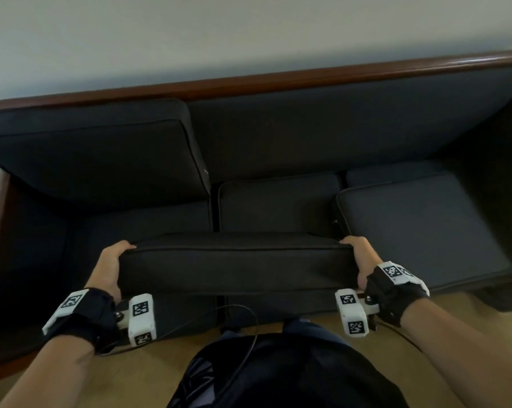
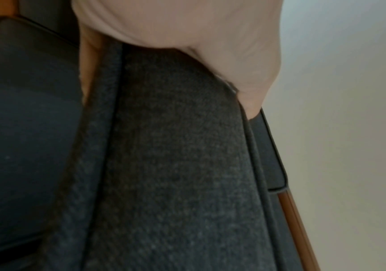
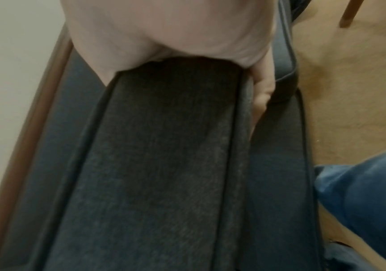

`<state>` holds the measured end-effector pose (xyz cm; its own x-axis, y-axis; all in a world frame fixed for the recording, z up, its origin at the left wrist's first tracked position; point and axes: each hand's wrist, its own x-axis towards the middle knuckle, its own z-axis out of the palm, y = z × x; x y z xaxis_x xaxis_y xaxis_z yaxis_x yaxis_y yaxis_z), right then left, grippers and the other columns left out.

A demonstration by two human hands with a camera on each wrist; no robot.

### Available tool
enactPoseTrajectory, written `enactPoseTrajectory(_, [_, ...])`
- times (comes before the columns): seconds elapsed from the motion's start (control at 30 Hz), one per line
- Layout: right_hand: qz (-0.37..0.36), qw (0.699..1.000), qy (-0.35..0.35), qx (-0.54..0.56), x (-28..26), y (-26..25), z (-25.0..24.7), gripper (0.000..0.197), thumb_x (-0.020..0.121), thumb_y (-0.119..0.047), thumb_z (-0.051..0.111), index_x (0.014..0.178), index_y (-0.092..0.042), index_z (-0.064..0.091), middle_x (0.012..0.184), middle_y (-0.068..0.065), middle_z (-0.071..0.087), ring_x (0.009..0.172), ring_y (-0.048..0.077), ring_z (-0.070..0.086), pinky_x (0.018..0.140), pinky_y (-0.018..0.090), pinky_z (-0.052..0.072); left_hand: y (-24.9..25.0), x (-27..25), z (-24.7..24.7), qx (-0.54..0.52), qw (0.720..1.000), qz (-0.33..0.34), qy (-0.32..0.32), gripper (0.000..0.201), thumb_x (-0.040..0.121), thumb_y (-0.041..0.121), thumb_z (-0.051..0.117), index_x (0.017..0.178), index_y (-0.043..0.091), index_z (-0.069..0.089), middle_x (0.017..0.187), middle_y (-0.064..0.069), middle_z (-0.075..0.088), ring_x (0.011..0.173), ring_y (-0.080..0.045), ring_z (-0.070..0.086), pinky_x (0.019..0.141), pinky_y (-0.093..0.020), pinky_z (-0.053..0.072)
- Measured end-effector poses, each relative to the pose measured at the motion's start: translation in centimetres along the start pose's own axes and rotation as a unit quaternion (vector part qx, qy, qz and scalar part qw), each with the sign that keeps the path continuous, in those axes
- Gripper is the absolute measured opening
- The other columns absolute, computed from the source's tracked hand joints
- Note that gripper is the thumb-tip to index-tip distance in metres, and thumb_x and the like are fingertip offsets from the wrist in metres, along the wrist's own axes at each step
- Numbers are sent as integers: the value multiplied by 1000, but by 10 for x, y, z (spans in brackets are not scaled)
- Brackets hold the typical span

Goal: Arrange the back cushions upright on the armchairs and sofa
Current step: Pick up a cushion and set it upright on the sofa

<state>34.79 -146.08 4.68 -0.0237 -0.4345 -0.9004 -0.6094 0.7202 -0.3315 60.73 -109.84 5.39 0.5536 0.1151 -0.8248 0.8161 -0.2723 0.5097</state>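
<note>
A: What is showing from the head view?

B: A pale wall (image 1: 248, 30) is running across twelve o'clock, with the sofa (image 1: 351, 119) and its wooden top rail beneath it. One back cushion (image 1: 95, 154) is standing upright at ten o'clock; the backrest from twelve to two o'clock is lying bare. A second cushion (image 1: 419, 228) is lying flat on the seat at three o'clock.

A: And the hands?

B: The held cushion (image 1: 237, 263) is sitting at centre, over the seat's front edge. The left hand (image 1: 110, 269) is gripping its left end, the right hand (image 1: 363, 260) its right end, thumbs curling over the top.

A: The left wrist view?

B: The left hand (image 2: 187, 33) at twelve o'clock is clamping the held cushion (image 2: 176, 155), thumb at one o'clock on its piping.

A: The right wrist view?

B: The right hand (image 3: 164, 33) is wrapping the held cushion (image 3: 164, 155); fingers (image 3: 262, 95) are tucking beneath at two o'clock. Wooden floor (image 3: 349, 82) is lying open at three o'clock.
</note>
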Motion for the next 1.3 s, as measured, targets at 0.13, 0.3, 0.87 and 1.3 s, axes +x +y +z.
enactPoseTrajectory(0.13, [-24, 1000, 8, 6, 14, -50, -37, 63, 52, -32, 69, 110, -9, 67, 109, 20, 69, 94, 38, 67, 89, 57, 51, 14, -27, 51, -16, 1000, 7, -26, 22, 80, 35, 63, 82, 13, 66, 77, -11, 64, 69, -28, 60, 63, -34, 47])
enactPoseTrajectory(0.3, [-68, 997, 25, 32, 25, -111, -75, 71, 50, -37, 71, 117, -15, 65, 111, 17, 69, 96, 39, 67, 79, 60, 53, 53, -46, 103, -44, 997, 57, -33, 17, 78, 37, 64, 75, 20, 65, 72, -6, 65, 67, -26, 62, 63, -35, 50])
enactPoseTrajectory(0.87, [-197, 978, 68, 19, 127, -178, -84, 15, 86, -34, 55, 89, -20, 61, 134, 23, 58, 67, 9, 52, 92, 41, 49, 78, -10, 210, -107, 988, 92, -60, 40, 60, 27, 73, 97, 24, 59, 101, -9, 66, 99, -32, 65, 92, -56, 51])
enactPoseTrajectory(1.3, [-279, 958, -58, 21, 136, -260, -18, 72, 88, -14, 63, 149, -29, 28, 140, 2, 48, 119, 22, 51, 99, 44, 49, 140, 27, 231, -221, 962, 159, 3, 11, 80, 29, 65, 89, 22, 67, 105, 1, 68, 102, -18, 63, 85, -37, 53])
